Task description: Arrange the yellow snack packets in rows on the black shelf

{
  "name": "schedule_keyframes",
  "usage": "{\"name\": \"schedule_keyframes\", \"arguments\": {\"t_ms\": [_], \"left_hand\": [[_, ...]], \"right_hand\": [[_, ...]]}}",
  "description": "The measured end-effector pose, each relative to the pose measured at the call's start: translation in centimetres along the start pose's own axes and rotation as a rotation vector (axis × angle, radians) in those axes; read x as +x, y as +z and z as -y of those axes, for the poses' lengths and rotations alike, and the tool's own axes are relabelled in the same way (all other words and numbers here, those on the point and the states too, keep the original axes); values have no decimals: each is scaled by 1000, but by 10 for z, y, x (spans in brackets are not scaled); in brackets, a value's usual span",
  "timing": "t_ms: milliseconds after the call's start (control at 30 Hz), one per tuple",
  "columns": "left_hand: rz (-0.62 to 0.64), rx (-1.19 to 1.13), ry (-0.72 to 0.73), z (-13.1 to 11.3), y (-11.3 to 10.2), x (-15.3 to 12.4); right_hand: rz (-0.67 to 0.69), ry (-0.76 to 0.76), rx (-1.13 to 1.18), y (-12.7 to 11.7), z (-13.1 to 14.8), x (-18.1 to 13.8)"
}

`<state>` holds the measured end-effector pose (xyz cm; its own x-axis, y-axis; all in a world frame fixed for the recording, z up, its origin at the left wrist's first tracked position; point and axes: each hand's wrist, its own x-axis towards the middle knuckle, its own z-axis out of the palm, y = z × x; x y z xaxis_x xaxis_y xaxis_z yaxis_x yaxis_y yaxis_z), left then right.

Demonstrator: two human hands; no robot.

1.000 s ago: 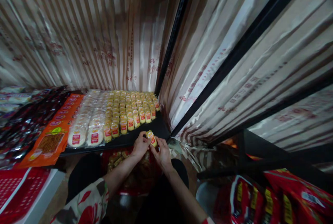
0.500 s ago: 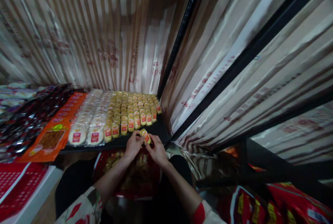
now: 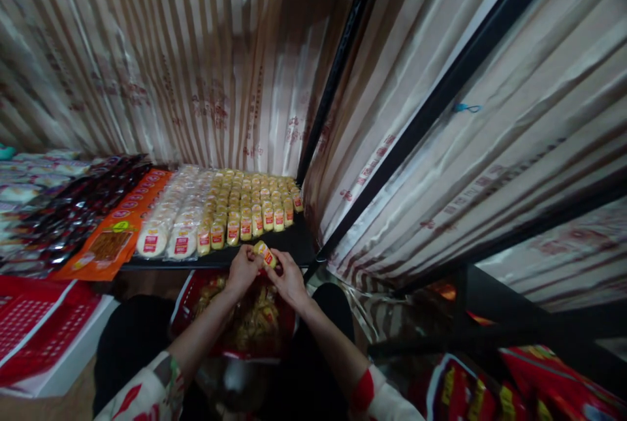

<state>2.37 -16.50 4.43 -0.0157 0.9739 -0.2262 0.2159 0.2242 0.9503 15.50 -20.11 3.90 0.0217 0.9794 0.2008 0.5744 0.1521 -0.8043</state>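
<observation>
Between my two hands is a small yellow-wrapped snack cake [image 3: 265,253] with a red and white label, label side up. My left hand [image 3: 243,269] pinches its left end, and my right hand [image 3: 289,279] grips its right side. Just beyond them, rows of matching yellow packets [image 3: 245,224] stand on a black shelf [image 3: 289,246]. Below my forearms, a red basket [image 3: 182,297] between my knees holds more loose yellow packets [image 3: 259,320], partly hidden by my arms.
Left of the yellow rows lie white round packets [image 3: 182,242], orange snack bags [image 3: 105,248] and dark shiny packets [image 3: 93,212]. A red and white box [image 3: 49,329] stands at lower left. Black frame posts [image 3: 337,81] and striped curtains [image 3: 220,68] enclose the shelf. Red bags [image 3: 490,388] sit at lower right.
Both hands and the yellow snack cake have shifted slightly left in view, with the grip kept. The camera view has shifted slightly, revealing more of the basket.
</observation>
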Motion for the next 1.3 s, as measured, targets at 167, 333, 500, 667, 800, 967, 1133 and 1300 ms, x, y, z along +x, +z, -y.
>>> {"name": "schedule_keyframes", "arguments": {"t_ms": [167, 333, 500, 667, 800, 967, 1133, 1300], "left_hand": [[6, 3, -9, 2, 5, -10], [30, 45, -10, 9, -10, -17], [11, 70, 28, 16, -24, -12], [6, 73, 85, 15, -17, -7], [37, 81, 97, 8, 0, -5], [120, 81, 135, -9, 25, 9], [125, 113, 203, -36, 46, 31], [129, 136, 268, -68, 62, 43]], "right_hand": [[14, -1, -12, -7, -1, -10], [46, -13, -30, 3, 5, -17], [34, -31, -23, 14, 13, -18], [7, -59, -63, 6, 10, -15], [-78, -68, -181, -4, -3, -17], [-194, -42, -221, -11, -19, -13], [-305, 15, -157, -22, -21, 12], [-465, 92, -46, -27, -28, 50]]}}
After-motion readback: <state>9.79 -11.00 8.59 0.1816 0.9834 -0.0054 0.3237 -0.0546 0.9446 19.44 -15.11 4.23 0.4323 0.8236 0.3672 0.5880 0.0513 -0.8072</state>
